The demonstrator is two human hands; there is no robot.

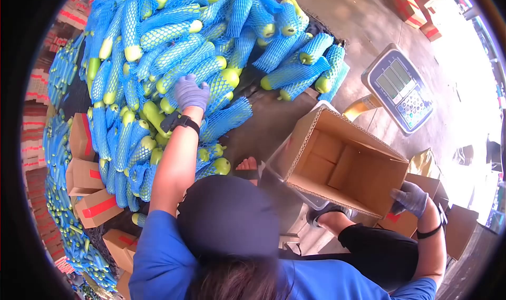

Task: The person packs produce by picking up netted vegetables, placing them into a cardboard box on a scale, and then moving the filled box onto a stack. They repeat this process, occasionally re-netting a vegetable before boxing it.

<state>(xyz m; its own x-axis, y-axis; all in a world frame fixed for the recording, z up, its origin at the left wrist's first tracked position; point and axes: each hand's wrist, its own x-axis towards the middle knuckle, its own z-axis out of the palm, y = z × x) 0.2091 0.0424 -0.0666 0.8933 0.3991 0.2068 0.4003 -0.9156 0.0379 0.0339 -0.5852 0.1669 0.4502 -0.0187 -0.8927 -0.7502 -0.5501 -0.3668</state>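
A very large heap of long green-yellow fruits (174, 52), each one inside a blue foam net sleeve with a soft diamond mesh, fills the upper left part of the view and lies on a dark ground. The fruits are smooth and rounded at the ends, and the yellow-green tips come out of the sleeves. Next in size is an open cardboard box (345, 165) of brown corrugated board, tilted on its side so that its empty inside and its flaps are visible; it stands to the right of the heap, near the person's knee. Behind the box there is a weighing scale (401, 88) with a flat blue-grey panel, small displays and a keypad. At the left edge, some smaller closed cartons (87, 192) with red tape lie beside the heap. The left hand (191, 92), in a thin purple glove and with a black watch on the wrist, reaches into the heap and rests on one netted fruit; the fingers bend down over it, but I cannot tell if they grip it. The right hand (411, 197), also gloved, holds the lower right edge of the box with closed fingers.
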